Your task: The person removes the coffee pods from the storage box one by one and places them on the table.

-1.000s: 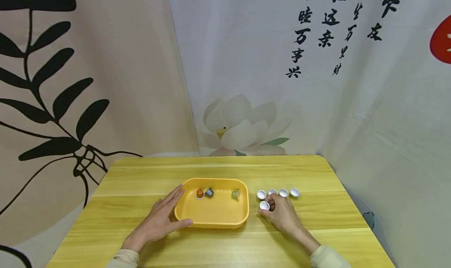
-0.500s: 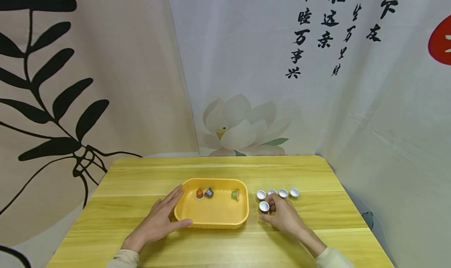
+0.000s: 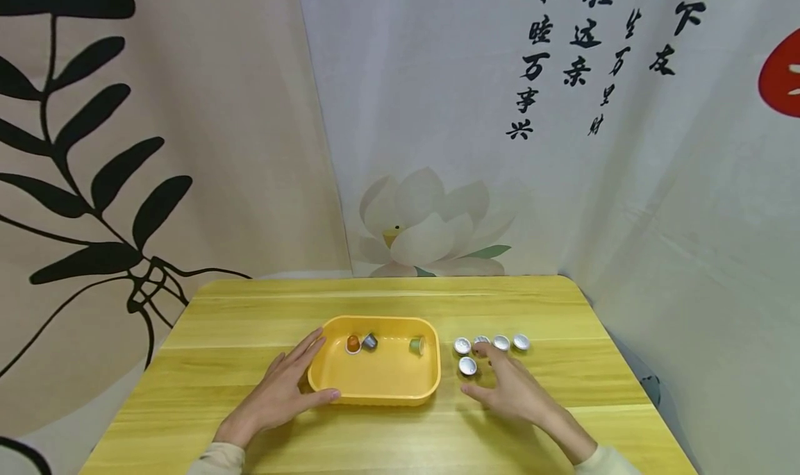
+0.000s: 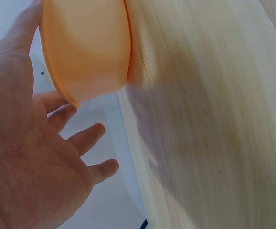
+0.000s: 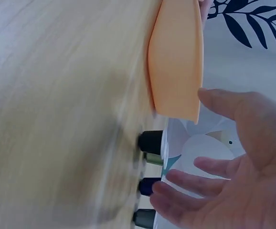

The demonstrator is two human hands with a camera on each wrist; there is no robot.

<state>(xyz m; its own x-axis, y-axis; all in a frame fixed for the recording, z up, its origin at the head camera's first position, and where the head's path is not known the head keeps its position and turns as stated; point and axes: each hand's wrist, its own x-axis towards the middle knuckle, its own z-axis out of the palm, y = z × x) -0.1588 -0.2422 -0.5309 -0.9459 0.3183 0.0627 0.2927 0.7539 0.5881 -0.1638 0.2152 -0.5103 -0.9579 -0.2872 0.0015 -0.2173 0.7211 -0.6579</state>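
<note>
Yellow plastic, a shallow rectangular tray (image 3: 375, 392) with rounded corners, sits mid-desk on a pale wooden desk (image 3: 387, 433) and serves as the landmark here. The left hand (image 3: 284, 392) rests flat against the tray's left wall, fingers straight, thumb touching the near left corner, gripping nothing. The right hand (image 3: 509, 392) lies just to the right of the tray, fingers spread and relaxed, holding nothing. Between that hand and the tray's right wall stands a small silver-topped capsule (image 3: 467, 366), just off the index finger, on its tray side, and apart from it. Beyond it, farther from the person, a row of four more silver-topped capsules (image 3: 502, 342) runs rightward from the tray's far right corner; the fingertips reach near the second of them. The right hand is far the nearer to all five. Inside the tray, along its far wall, lie an orange capsule (image 3: 353, 344), a grey capsule (image 3: 370, 341) and a green capsule (image 3: 417, 346).
</note>
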